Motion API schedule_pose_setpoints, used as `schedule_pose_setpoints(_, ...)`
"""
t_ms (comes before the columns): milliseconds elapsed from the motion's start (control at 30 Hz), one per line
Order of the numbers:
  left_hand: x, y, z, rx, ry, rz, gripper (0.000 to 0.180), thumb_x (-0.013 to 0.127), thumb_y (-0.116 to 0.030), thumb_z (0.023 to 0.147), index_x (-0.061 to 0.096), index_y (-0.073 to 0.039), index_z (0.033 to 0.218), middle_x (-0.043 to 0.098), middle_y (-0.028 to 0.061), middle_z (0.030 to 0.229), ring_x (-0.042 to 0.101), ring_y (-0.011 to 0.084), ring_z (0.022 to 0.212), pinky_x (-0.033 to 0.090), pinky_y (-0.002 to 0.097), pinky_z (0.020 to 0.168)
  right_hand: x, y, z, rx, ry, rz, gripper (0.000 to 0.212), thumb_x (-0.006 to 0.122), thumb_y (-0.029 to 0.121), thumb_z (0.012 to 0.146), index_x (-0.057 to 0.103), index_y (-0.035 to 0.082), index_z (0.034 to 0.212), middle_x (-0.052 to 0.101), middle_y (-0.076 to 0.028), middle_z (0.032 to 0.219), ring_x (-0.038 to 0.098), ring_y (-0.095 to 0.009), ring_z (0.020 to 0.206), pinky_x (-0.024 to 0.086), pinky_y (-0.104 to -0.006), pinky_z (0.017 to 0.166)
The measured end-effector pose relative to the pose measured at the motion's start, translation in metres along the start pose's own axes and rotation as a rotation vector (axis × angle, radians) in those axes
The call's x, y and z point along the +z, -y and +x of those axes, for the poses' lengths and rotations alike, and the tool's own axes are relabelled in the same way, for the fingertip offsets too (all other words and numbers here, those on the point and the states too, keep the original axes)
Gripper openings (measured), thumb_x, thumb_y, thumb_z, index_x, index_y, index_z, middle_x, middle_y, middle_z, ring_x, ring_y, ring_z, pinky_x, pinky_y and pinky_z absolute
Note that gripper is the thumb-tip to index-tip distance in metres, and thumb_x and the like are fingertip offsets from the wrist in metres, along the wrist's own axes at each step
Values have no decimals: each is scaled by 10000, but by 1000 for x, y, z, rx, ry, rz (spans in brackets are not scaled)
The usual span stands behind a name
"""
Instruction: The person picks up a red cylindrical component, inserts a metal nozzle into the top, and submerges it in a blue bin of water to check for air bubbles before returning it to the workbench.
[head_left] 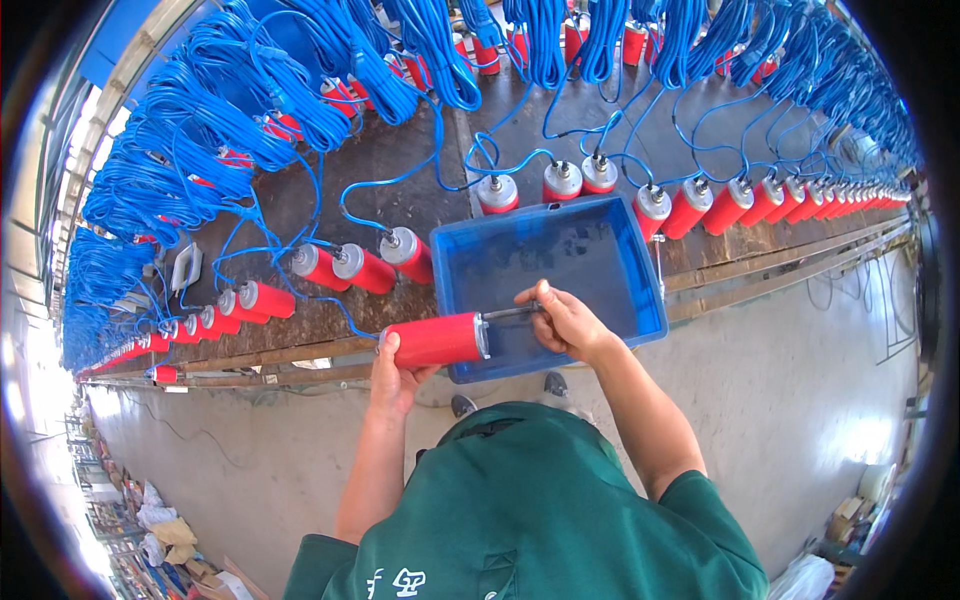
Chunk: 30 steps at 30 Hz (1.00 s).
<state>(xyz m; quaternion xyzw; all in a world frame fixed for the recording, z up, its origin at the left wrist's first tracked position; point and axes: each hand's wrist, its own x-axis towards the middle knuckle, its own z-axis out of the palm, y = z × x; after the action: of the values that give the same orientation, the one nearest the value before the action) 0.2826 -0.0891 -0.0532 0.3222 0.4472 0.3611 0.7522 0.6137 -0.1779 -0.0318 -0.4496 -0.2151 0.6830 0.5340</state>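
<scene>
My left hand (395, 375) is closed around a red cylindrical motor (437, 340), with the thumb on top. The motor lies sideways over the near left rim of a blue plastic tray (470, 372), and a blue cable runs from its left end. At its right end is a silver collar, where a thin grey rod (510, 312) sticks out toward my right hand (565, 320). That hand's fingers are closed on the rod above the tray. I cannot tell whether the rod is the motor's shaft or a separate tool. Dark wet marks show on the tray's bottom.
Red motors with silver caps line the bench edge left and right, among them one motor (405, 255) beside the tray. Coiled blue cables (430, 50) are heaped along the back of the dark bench (400, 150). Loose cables cross the bench top. Concrete floor (780, 370) lies in front.
</scene>
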Motion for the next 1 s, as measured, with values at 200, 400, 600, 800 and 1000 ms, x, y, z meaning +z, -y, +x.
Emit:
schedule_pose_setpoints(200, 0, -3, -1, 14, 5, -18, 676, 620, -569, 1037, 534, -50, 1461, 703, 196, 1368, 745, 366, 1175, 668, 510, 940, 8, 17, 13, 156, -165, -735, 666, 485, 598, 1129, 671, -41, 1097, 627, -89, 665, 553, -159, 455, 433, -348, 464)
schedule_pose_setpoints(400, -1, 5, -1, -17, -35, -14, 662, 618, -566, 1042, 548, -54, 1457, 708, 172, 1367, 748, 352, 1166, 668, 501, 929, 3, -6, 11, -24, -252, -511, 363, 650, 345, 1101, 642, 1, 1216, 682, -122, 828, 700, -176, 727, 509, -330, 610)
schedule_pose_setpoints(600, 4, 3, -3, 1, -61, -111, 636, 659, -502, 1037, 580, 12, 1404, 710, 214, 1326, 746, 373, 1139, 660, 528, 915, -5, 13, -7, 18, -35, -264, 342, 712, 295, 1080, 653, -33, 1153, 661, -61, 784, 580, -128, 584, 421, -287, 506)
schedule_pose_setpoints(800, 9, 1, 0, 16, -31, -88, 604, 655, -448, 1040, 579, 27, 1406, 715, 217, 1312, 748, 384, 1128, 657, 545, 915, 3, 28, 10, 287, -243, -576, 531, 580, 466, 1125, 695, -26, 962, 669, -96, 731, 651, -148, 632, 484, -289, 541)
schedule_pose_setpoints(1000, -3, 9, 3, 25, -63, -78, 667, 669, -534, 1012, 570, -12, 1415, 711, 206, 1335, 741, 390, 1149, 656, 563, 906, -18, 15, -3, -614, 74, -1020, 348, 723, 262, 1051, 707, 15, 1296, 732, -186, 1239, 741, -258, 1029, 589, -394, 864)
